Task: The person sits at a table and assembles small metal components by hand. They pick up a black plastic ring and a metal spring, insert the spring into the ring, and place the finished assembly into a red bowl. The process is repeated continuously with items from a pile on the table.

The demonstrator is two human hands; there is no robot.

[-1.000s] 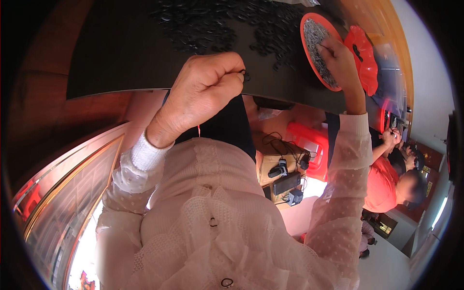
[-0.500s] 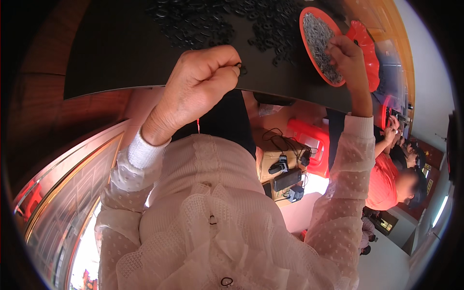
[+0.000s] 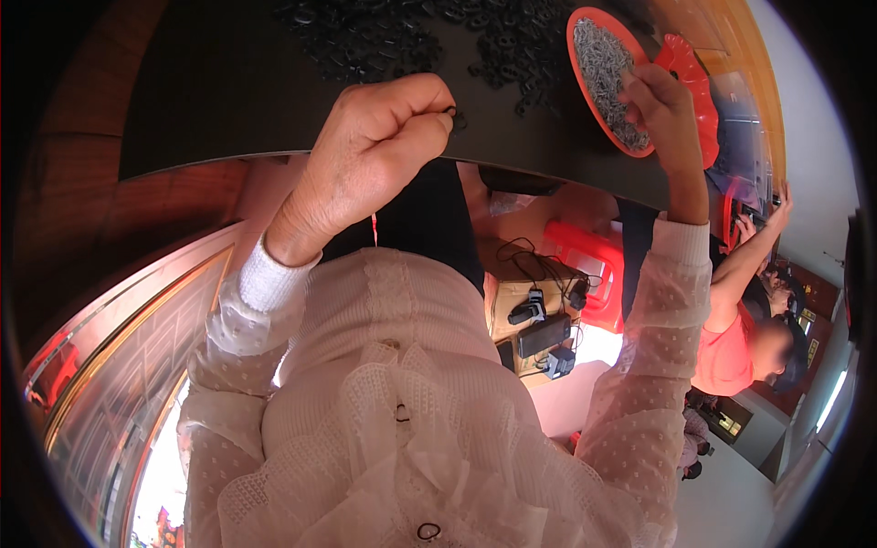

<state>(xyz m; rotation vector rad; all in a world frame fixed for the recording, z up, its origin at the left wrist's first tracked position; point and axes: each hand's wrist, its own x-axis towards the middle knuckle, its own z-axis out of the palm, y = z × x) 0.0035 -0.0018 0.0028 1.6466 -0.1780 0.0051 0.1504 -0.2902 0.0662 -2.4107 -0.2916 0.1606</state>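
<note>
My left hand (image 3: 384, 146) is closed in a pinch over the near edge of the dark table (image 3: 219, 110). A small black ring-like piece (image 3: 457, 118) pokes out at its fingertips. My right hand (image 3: 662, 110) is over the near right side of an orange-red bowl (image 3: 598, 82) filled with small silvery metal pins. Its fingers are bent together; whether they hold a pin is too small to make out. Loose black pieces (image 3: 365, 41) lie in a heap beyond my left hand, and more black pieces (image 3: 516, 41) spread toward the bowl.
Right of the bowl lies a red scallop-edged dish (image 3: 696, 100). Below the table, a cardboard box (image 3: 507, 306) carries chargers and cables beside a red plastic stool (image 3: 585, 265). A person in a red shirt (image 3: 731, 352) sits at the right with one arm raised.
My right hand stays at the bowl, its fingers slightly shifted. My left hand keeps its pinch. The co-worker at the right has raised an arm.
</note>
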